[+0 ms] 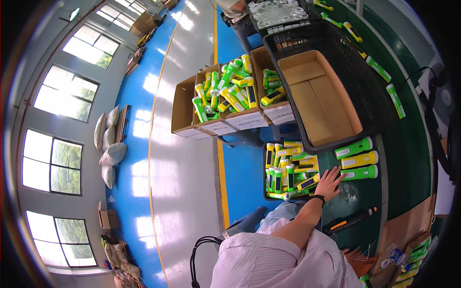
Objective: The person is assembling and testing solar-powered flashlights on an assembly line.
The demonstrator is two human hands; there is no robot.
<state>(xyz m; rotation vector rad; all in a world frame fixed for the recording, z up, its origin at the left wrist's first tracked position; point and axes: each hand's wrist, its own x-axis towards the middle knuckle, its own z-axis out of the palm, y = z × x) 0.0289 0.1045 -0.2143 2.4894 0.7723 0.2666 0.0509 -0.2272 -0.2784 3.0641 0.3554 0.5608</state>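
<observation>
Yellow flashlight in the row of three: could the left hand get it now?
Probably yes. The left hand is spread open by the narrow end of the lower green flashlight, and nothing appears to lie over the yellow flashlight just beyond.

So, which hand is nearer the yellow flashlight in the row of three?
Left. The left hand is just below and left of the yellow flashlight; the right hand is farther off, lower in the picture.
</observation>
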